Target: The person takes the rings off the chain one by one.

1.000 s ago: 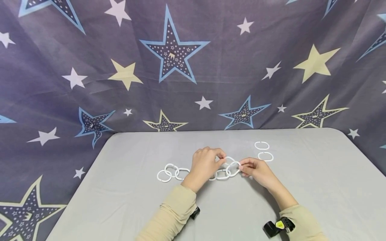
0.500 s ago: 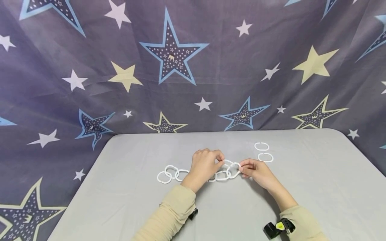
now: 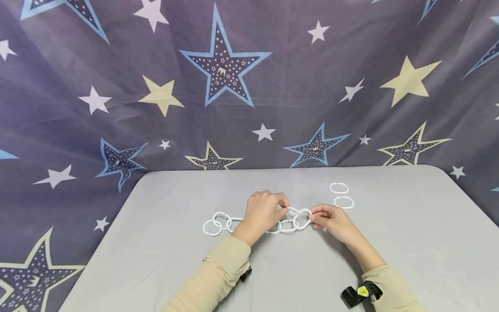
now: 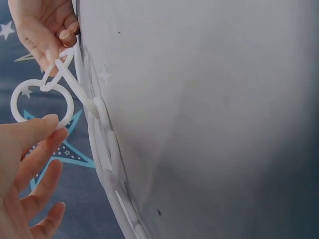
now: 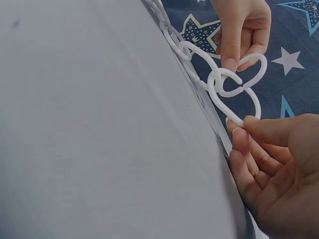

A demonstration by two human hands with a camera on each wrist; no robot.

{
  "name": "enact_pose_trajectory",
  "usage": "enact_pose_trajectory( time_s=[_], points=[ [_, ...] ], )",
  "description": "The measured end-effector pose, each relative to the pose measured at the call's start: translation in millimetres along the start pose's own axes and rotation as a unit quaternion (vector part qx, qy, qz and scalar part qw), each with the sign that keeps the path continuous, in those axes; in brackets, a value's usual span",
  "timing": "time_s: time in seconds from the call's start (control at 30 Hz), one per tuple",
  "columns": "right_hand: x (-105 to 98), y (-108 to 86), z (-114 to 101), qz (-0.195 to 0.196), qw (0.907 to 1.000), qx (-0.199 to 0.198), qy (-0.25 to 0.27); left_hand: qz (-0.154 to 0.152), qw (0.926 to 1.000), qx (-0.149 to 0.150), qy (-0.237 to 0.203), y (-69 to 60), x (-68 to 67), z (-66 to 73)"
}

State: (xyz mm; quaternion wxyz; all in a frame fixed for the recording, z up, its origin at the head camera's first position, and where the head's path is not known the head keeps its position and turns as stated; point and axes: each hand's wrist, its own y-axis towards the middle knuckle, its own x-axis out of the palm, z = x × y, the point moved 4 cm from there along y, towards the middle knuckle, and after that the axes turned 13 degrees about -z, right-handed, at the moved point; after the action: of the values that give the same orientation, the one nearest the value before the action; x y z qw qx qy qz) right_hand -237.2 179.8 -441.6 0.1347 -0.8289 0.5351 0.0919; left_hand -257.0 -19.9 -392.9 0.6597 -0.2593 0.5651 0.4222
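Pinched a white link [image 4: 71, 102] in left hand [image 3: 262, 214]; gripped a second link [image 5: 225, 107], crossing it, in right hand [image 3: 334, 222]. Had the connected chain [image 3: 288, 231] lying leftward on gray table [image 3: 136, 242], partly hidden behind left hand.

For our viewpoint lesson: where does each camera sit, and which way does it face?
Head: on the head, facing forward and down at the white chain; sleeves, left fingers and right fingers show.
Left wrist: worn there, facing left fingers pinching a link; right fingers beyond.
Right wrist: worn there, facing right fingers pinching another link; left fingers beyond.
Wrist views share both links.
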Motion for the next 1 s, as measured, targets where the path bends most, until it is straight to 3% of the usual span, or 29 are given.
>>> enact_pose_trajectory(
  time_s=[0.47,1.0],
  points=[
    [1,-1.3,-2,-0.003,0.9999,-0.004,0.014,0.006,0.9998,0.013,0.012,0.9,-1.6,-2.7],
    [0,-0.5,0,0.003,0.9999,0.006,0.011,0.002,0.9978,0.028,0.06,3.0,-16.7,-3.8]
  ],
)
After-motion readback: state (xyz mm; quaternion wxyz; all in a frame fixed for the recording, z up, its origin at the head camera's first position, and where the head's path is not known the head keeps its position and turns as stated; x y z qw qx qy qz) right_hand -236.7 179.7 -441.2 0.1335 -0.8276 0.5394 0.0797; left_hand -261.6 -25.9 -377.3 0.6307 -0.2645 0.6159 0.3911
